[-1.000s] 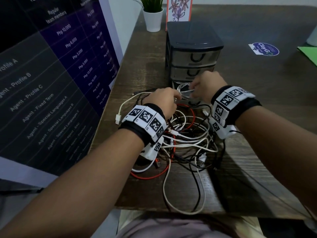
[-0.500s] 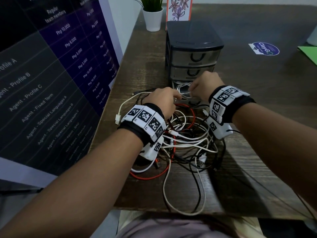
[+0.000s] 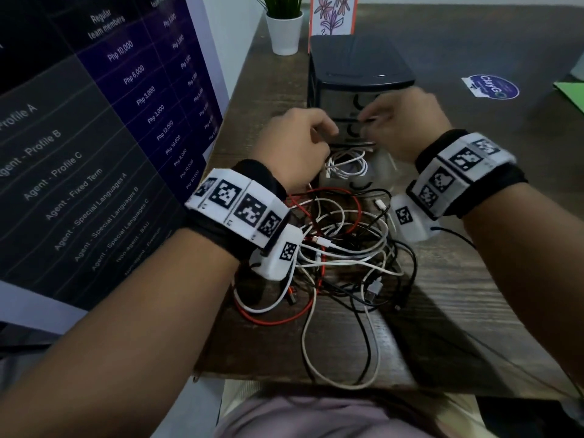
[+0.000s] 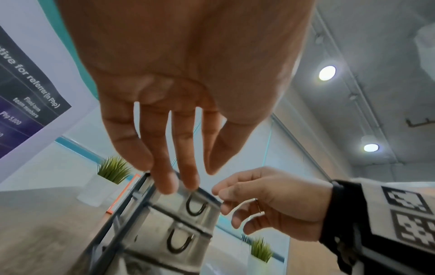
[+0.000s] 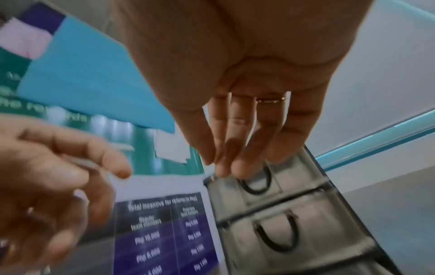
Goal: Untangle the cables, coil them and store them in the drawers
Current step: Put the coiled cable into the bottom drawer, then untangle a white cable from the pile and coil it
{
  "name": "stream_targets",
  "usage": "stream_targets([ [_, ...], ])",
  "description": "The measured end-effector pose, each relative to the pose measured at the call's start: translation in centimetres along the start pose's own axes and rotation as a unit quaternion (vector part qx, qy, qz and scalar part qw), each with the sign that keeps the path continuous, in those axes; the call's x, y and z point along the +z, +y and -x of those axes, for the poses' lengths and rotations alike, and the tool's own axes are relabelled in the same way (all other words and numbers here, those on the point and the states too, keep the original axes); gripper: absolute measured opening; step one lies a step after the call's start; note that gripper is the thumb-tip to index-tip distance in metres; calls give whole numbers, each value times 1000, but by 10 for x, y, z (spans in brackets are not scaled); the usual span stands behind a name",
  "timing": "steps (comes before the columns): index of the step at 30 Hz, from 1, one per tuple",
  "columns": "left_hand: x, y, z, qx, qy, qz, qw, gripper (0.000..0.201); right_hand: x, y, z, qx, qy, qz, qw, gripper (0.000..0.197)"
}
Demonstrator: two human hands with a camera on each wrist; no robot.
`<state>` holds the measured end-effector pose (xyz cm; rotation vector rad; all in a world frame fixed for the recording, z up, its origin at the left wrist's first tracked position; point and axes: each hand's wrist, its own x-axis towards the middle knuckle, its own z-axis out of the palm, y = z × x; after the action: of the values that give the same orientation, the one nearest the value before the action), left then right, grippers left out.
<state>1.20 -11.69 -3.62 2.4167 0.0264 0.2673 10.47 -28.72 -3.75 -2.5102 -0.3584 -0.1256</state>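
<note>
Cables [image 3: 335, 257], white, red and black, lie tangled on the wooden table [image 3: 474, 327] at its near edge. Beyond them, a coiled white cable [image 3: 346, 164] sits in the pulled-out bottom drawer [image 3: 360, 184]. Left hand [image 3: 295, 147] and right hand [image 3: 407, 121] hover above it, fingers loosely extended, gripping nothing, before the drawer unit [image 3: 357, 67].

the left hand [image 3: 295, 143] and right hand [image 3: 407, 121] cover most of the drawer unit [image 3: 357, 67] front, and motion blurs their fingers. whether either holds anything cannot be told. the left wristband [image 3: 243, 213] hides part of the cable tangle [image 3: 344, 251]. the poster [image 3: 94, 121] and green sheet [image 3: 572, 94] run off the edges.
</note>
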Motion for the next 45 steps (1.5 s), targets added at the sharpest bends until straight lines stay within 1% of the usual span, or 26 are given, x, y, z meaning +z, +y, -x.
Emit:
stream_targets([
  [2, -12, 4, 9, 9, -5, 24, 1000, 22, -16, -8, 11, -28, 13, -57, 998, 12],
  [5, -24, 4, 33, 11, -40, 68, 997, 16, -33, -14, 35, -57, 20, -152, 986, 9],
  [7, -24, -1, 51, 5, -66, 69, 995, 14, -34, -15, 56, -68, 3, -179, 981, 8],
  [8, -21, -4, 59, -4, -80, 60, 995, 13, -30, -15, 67, -69, -20, -183, 981, 7],
  [11, -11, -17, 78, -39, -138, 28, 989, 13, -7, -13, 95, -61, -126, -135, 981, 7],
  [13, -5, -24, 85, -60, -162, 2, 985, 12, 11, -8, 106, -52, -168, -107, 979, 5],
  [16, 2, -28, 92, -80, -167, -29, 982, 8, 30, 3, 115, -33, -182, -100, 978, 5],
  [20, 11, -30, 95, -96, -167, -47, 980, 14, 38, 10, 121, -18, -213, -78, 974, 7],
  [22, 13, -28, 96, -103, -175, -40, 978, 16, 36, 9, 124, -20, -230, -67, 971, 11],
  [24, 16, -24, 97, -99, -186, -25, 977, 23, 34, 8, 126, -30, -251, -48, 966, 16],
  [27, 22, -15, 100, -89, -218, -12, 972, 34, 31, 6, 127, -48, -282, -8, 958, 22],
  [29, 27, -14, 102, -84, -241, -28, 966, 36, 29, 5, 127, -56, -306, 15, 950, 25],
  [30, 29, -15, 103, -82, -248, -37, 965, 35, 29, 5, 127, -59, -316, 19, 947, 23],
  [32, 33, -18, 103, -76, -246, -51, 965, 28, 30, 5, 128, -64, -324, 15, 944, 13],
  [34, 35, -22, 103, -70, -229, -49, 970, 19, 29, 5, 128, -69, -310, 9, 948, 11],
  [35, 36, -23, 102, -70, -216, -42, 973, 15, 28, 6, 126, -70, -291, 5, 954, 12],
  [38, 32, -27, 98, -71, -175, -20, 982, 9, 20, 7, 122, -69, -216, -42, 973, 21],
  [40, 28, -28, 96, -71, -153, -1, 986, 4, 14, 7, 120, -56, -169, -91, 980, 23],
  [42, 26, -29, 95, -72, -140, 13, 987, 2, 9, 8, 117, -38, -126, -127, 983, 24],
  [45, 23, -30, 96, -74, -133, 16, 988, 4, 8, 13, 113, -15, -42, -149, 988, 31],
])
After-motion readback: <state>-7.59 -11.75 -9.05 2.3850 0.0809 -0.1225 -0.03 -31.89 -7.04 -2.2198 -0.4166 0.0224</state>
